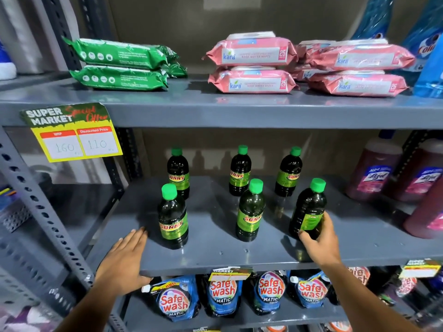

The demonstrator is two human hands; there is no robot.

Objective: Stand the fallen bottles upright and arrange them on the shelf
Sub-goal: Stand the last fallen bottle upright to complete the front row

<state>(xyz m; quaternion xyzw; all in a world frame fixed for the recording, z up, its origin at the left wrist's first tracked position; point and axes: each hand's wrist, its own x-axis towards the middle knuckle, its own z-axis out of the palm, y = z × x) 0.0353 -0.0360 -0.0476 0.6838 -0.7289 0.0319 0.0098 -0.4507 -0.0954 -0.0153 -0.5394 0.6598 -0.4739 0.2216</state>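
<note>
Six dark Sunny bottles with green caps stand on the grey middle shelf (215,255), three in a back row and three in a front row. The right hand (320,238) wraps around the lower body of the front-right bottle (309,209) — thumb on the near side, fingers behind it (its label faces away, showing only small print), and the bottle tilts slightly with its cap leaning right. Left of that bottle stands the front-middle bottle (250,212), upright, and further left the front-left bottle (173,216), also upright. Behind that bottle, the back row: back-right bottle (288,172), back-middle bottle (239,171) and back-left bottle (177,172). The left hand (124,262) lies flat and spread, holding nothing — palm on the shelf's front left corner, just beside the front-left bottle.
</note>
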